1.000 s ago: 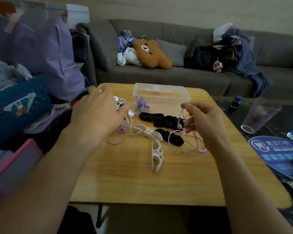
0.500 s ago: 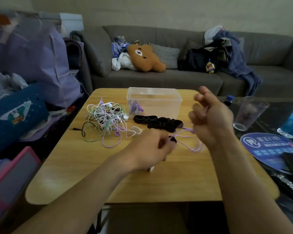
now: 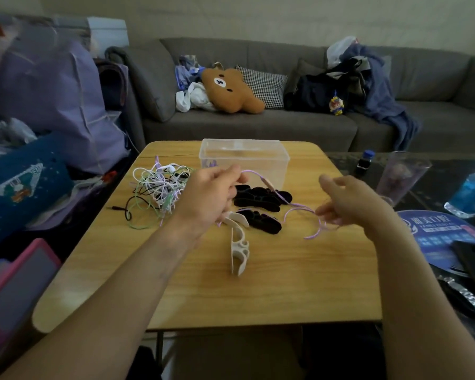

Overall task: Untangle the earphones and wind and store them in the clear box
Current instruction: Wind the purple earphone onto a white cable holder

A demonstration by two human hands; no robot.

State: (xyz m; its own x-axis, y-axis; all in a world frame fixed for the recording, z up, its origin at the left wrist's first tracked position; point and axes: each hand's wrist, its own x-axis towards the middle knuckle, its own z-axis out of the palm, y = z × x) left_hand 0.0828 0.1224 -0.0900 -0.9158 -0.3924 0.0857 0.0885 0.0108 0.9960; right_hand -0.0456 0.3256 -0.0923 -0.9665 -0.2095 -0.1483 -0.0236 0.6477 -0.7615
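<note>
Both hands hold one purple cord (image 3: 299, 207) above the desk (image 3: 272, 292). The left hand (image 3: 211, 196) pinches one end; the right hand (image 3: 348, 201) curls round loops. The box (image 3: 244, 160) holds something small and purple. A tangle (image 3: 159, 187) lies beside the box.

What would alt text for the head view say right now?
Both hands hold one purple earphone cord above a wooden table, left hand pinching one end, right hand the loops. A tangled earphone pile lies left of the clear box.
</note>
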